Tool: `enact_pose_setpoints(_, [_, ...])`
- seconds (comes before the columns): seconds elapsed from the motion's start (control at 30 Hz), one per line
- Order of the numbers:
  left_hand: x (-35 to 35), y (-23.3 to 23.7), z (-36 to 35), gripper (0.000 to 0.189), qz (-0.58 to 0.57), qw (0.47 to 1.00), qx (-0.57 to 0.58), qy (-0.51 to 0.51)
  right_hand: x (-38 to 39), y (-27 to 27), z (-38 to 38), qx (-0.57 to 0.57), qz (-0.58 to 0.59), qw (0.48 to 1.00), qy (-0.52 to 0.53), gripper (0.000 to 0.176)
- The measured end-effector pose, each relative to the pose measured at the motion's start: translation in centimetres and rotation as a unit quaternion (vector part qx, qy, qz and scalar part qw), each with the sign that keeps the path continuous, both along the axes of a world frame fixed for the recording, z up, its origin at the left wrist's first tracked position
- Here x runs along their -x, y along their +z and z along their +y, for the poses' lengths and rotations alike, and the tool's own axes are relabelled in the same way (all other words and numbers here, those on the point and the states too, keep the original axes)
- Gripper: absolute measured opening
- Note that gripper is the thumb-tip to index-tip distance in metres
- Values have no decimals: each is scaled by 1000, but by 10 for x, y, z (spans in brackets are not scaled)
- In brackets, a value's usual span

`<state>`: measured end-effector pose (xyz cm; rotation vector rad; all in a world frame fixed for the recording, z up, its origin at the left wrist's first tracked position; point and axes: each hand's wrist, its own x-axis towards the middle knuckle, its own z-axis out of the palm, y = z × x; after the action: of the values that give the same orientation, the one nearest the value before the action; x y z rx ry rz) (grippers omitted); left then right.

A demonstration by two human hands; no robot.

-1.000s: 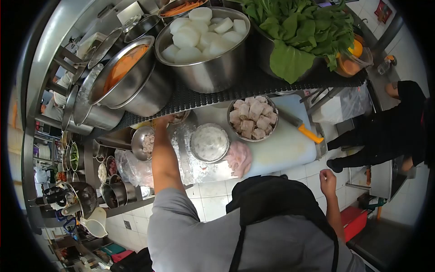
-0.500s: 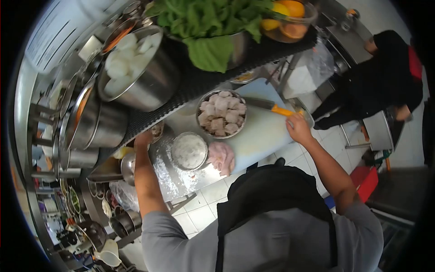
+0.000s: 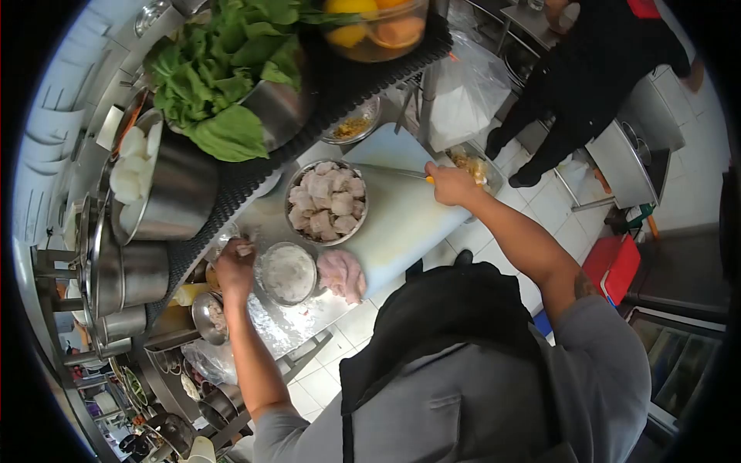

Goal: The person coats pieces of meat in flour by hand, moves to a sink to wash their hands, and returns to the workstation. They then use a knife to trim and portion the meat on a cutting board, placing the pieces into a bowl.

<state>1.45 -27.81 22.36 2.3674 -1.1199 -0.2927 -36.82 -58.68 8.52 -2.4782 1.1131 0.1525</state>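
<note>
My right hand point(image 3: 455, 185) is closed round the yellow handle of a knife point(image 3: 397, 172), whose blade lies over the far part of the white cutting board point(image 3: 413, 224). By the shelf edge, my left hand point(image 3: 234, 268) has its fingers closed, with a small pale piece at the fingertips that I cannot make out. Beside that hand stands a metal bowl of white flour point(image 3: 288, 274). A steel bowl point(image 3: 365, 224) full of pale meat chunks point(image 3: 328, 197) sits against the board. A flat piece of raw pink meat point(image 3: 342, 274) lies at the board's near-left corner.
An overhead shelf point(image 3: 340, 104) carries leafy greens point(image 3: 224, 69), a steel pot point(image 3: 177, 189) and a tub of citrus point(image 3: 378, 31). A small metal bowl point(image 3: 208, 316) stands left of my forearm. Another person point(image 3: 587, 77) in black stands at far right. Flour is scattered on the steel table.
The camera view has shifted to the right. My left hand has come out from beneath the shelf edge, fingers now visible. My right hand still grips the knife, its blade over the board.
</note>
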Motion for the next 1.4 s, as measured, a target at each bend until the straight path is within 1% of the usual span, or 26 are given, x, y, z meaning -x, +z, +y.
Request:
enact_pose_setpoints(0.03, [30,4,-8,24,74,997,26,6,11,2,0,-28,-5,999,-15,33])
enact_pose_setpoints(0.1, [81,0,-30,23,157,982,98,-44,35,3,0,-82,-18,996,-44,31])
enact_pose_setpoints(0.17, [144,13,-64,25,250,964,71,-64,66,3,-1,-82,-39,995,-48,30])
enact_pose_setpoints(0.23, [189,-16,-93,26,262,956,67,-111,100,3,1,-75,-45,995,-44,30])
enact_pose_setpoints(0.3, [238,-19,-130,26,278,947,27,-157,133,10,1,-56,-35,997,-37,28])
enact_pose_setpoints(0.37, [277,-66,-165,24,348,927,17,-139,160,21,4,-68,-43,995,-53,27])
enact_pose_setpoints(0.47, [323,-116,-207,22,423,902,-1,-86,196,26,-5,-78,-44,995,-47,26])
enact_pose_setpoints(0.57, [345,-156,-230,19,385,922,0,-44,215,24,-21,-75,-42,996,-10,26])
enact_pose_setpoints(0.6, [347,-174,-234,20,391,920,2,-25,218,25,-25,-79,-47,996,5,26])
enact_pose_setpoints(0.7, [352,-194,-236,24,307,951,-25,28,222,17,-37,-87,-61,993,54,26])
enact_pose_setpoints(0.73, [357,-182,-236,28,292,954,-49,48,221,17,-40,-90,-57,992,68,26])
enact_pose_setpoints(0.87, [366,-177,-232,29,251,960,-84,88,218,17,-43,-94,-47,986,128,23])
enact_pose_setpoints(1.07, [370,-172,-231,31,226,963,-98,108,214,18,-48,-77,-36,983,161,17])
enact_pose_setpoints(1.2, [370,-177,-233,33,238,958,-101,127,215,11,-53,-64,-31,982,174,15])
enact_pose_setpoints(1.27, [373,-165,-237,34,232,957,-113,130,217,7,-57,-50,-36,979,192,15])
enact_pose_setpoints(1.4, [370,-179,-233,35,244,955,-99,133,219,7,-57,-50,-18,980,190,15])
